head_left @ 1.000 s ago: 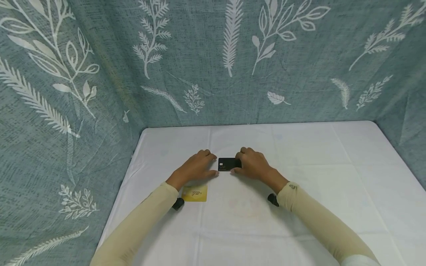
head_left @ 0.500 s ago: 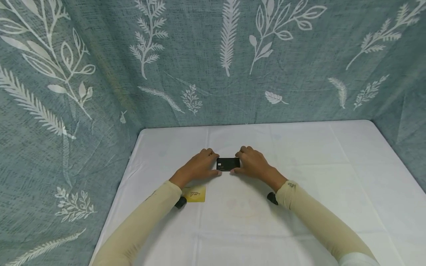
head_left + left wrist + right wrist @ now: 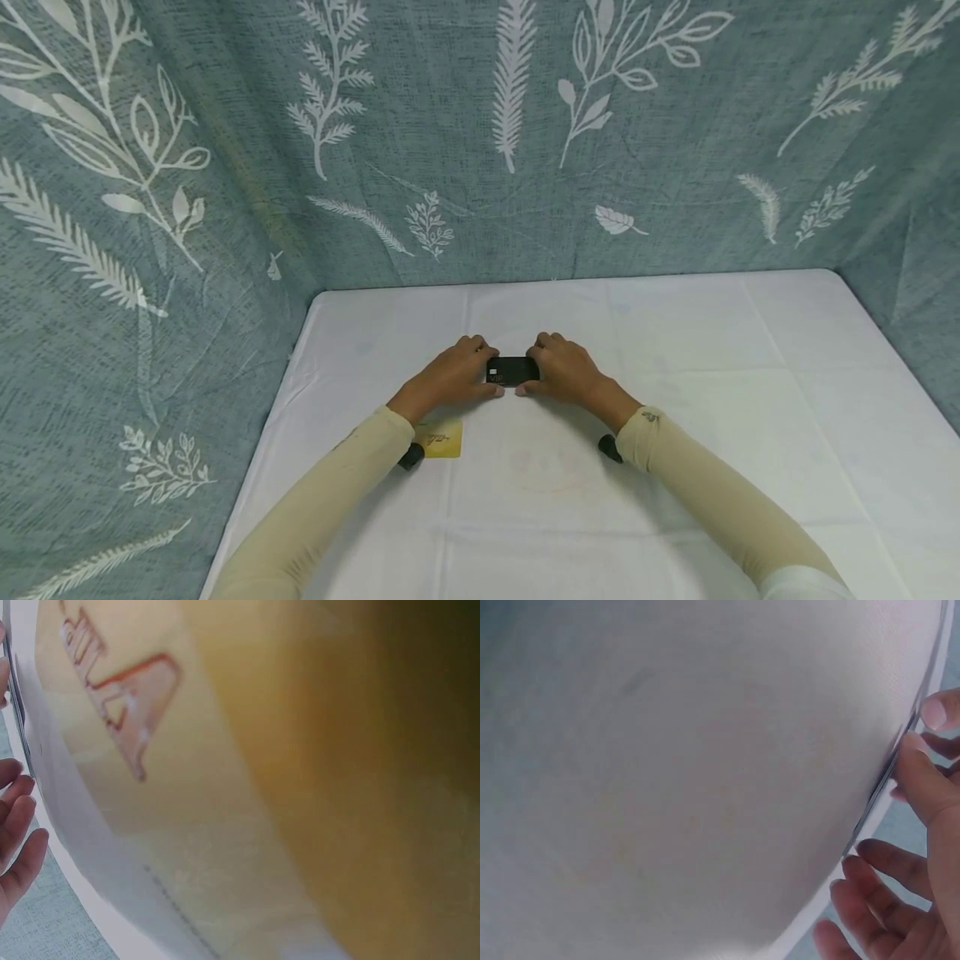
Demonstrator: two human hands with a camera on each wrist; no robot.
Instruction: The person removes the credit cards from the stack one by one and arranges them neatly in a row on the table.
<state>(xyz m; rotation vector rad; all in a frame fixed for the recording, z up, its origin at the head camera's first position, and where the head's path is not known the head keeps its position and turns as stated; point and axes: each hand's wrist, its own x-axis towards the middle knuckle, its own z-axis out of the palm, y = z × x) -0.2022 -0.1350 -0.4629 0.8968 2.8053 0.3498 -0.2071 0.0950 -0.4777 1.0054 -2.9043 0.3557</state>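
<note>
A black card [image 3: 513, 372] marked VIP, with a small chip at its left end, is between my two hands in the head view. My left hand [image 3: 459, 372] pinches its left end, thumb at the near edge and fingers at the far edge. On the right end, my right hand [image 3: 564, 369] holds it the same way. The fingertips cover both ends of the card. Whether it touches the table cannot be told. A yellow card [image 3: 446, 439] lies nearer, partly hidden by my left sleeve; this yellow card [image 3: 187, 787] fills much of the left wrist view.
A white cloth [image 3: 675, 467] covers the table. Behind it and at the sides hangs a blue-green curtain [image 3: 450, 125] with white leaf prints. Black wrist-worn objects show at my left cuff [image 3: 412, 456] and right cuff [image 3: 610, 448].
My left hand has moved right, up to the black card, and now grips its left end. The right hand has kept its hold. The head view has shifted slightly.
</note>
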